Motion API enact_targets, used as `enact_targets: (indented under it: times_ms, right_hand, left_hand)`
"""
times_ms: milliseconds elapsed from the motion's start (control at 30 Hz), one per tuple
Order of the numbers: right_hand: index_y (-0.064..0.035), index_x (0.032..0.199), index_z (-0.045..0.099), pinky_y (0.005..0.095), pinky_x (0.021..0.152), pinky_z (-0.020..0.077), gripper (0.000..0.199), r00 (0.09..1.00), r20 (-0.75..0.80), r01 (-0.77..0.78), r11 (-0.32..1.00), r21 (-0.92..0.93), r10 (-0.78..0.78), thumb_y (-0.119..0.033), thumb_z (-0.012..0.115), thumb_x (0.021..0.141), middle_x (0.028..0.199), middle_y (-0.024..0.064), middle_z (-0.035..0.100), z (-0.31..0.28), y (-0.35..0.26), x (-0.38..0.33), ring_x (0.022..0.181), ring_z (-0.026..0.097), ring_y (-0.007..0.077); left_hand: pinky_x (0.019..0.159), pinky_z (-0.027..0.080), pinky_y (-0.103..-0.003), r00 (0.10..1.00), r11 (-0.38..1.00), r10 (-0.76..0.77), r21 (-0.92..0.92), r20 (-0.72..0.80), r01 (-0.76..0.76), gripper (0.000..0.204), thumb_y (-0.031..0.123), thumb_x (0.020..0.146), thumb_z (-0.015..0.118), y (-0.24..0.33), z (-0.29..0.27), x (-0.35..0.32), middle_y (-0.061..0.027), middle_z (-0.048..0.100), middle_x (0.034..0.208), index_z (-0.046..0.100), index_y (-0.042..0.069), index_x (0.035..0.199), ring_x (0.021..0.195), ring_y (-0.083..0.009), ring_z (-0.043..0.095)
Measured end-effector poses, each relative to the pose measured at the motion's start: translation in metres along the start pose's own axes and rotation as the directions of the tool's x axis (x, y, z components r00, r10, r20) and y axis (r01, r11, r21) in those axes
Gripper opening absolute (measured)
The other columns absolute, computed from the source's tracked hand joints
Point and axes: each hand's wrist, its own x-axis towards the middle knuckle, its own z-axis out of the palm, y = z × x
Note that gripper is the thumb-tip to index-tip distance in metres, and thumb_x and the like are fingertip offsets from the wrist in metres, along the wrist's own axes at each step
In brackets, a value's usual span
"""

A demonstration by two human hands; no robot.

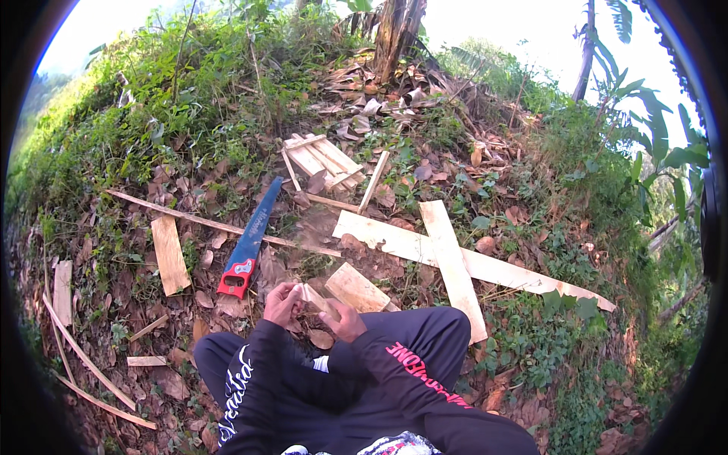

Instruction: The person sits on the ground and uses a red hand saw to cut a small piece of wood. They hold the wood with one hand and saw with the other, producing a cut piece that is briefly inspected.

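Above my crossed legs, both hands hold a short, pale wood block (318, 301). My left hand (281, 304) has its fingers closed at the block's left end. My right hand (347, 321) grips the other end from the right. Just beyond the hands, a short wide board (355, 287) lies on the ground by my knee. To the left rests a handsaw (250, 241) with a blue blade and a red handle, its handle end toward me. The blade lies across a long thin wood strip (189, 217).
Two long planks cross at the right, one plank (453, 269) over the other (523, 277). Farther off lies a slatted wood panel (322, 161). A short board (171, 255) and curved strips (87, 360) lie left. Dry leaves and weeds cover the slope; a trunk (396, 42) stands behind.
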Motion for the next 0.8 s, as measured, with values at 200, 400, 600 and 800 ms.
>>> enact_targets:
  times_ms: [200,400,600,800]
  right_hand:
    - [-0.0019,0.114,0.064,0.0257,0.060,0.0401,0.032,0.925,0.323,-0.288,0.924,0.252,0.200,-0.028,0.061,0.096,0.076,0.0000,0.056,-0.005,0.022,0.008,0.068,0.052,0.0099]
    - [-0.0005,0.113,0.063,0.0221,0.053,0.0317,0.034,0.798,0.561,-0.576,0.551,0.604,0.220,-0.030,0.057,0.097,0.070,-0.0037,0.046,-0.012,0.018,0.010,0.060,0.041,0.0064]
    - [0.0031,0.131,0.057,0.0223,0.050,0.0309,0.053,0.783,0.610,-0.603,0.387,0.697,0.122,-0.038,0.052,0.097,0.068,-0.0016,0.042,-0.010,0.005,0.005,0.057,0.039,0.0076]
    - [0.0040,0.138,0.048,0.0229,0.054,0.0368,0.067,0.686,0.727,-0.726,0.072,0.684,0.018,-0.049,0.046,0.098,0.072,0.0023,0.049,0.006,-0.001,-0.008,0.057,0.043,0.0110]
  left_hand:
    - [0.066,0.051,-0.025,0.860,0.677,0.502,0.581,0.085,-0.453,0.029,0.019,0.098,0.060,-0.013,0.003,-0.002,-0.0065,0.063,0.095,0.056,0.006,0.124,0.079,-0.0106,0.063]
    - [0.073,0.051,-0.026,0.980,0.995,0.096,0.018,0.174,-0.101,0.036,0.025,0.098,0.061,0.019,0.011,-0.013,-0.0066,0.065,0.116,0.058,0.004,0.128,0.092,-0.0128,0.064]
    - [0.082,0.053,-0.032,0.909,0.962,-0.115,-0.184,0.400,0.202,0.039,0.028,0.098,0.062,0.015,0.003,-0.018,-0.0067,0.066,0.115,0.059,0.003,0.128,0.102,-0.0159,0.064]
    - [0.076,0.058,-0.033,0.950,0.993,-0.062,-0.075,0.307,0.089,0.027,0.022,0.096,0.065,0.002,-0.002,-0.016,-0.0015,0.067,0.104,0.064,0.003,0.115,0.092,-0.0131,0.066]
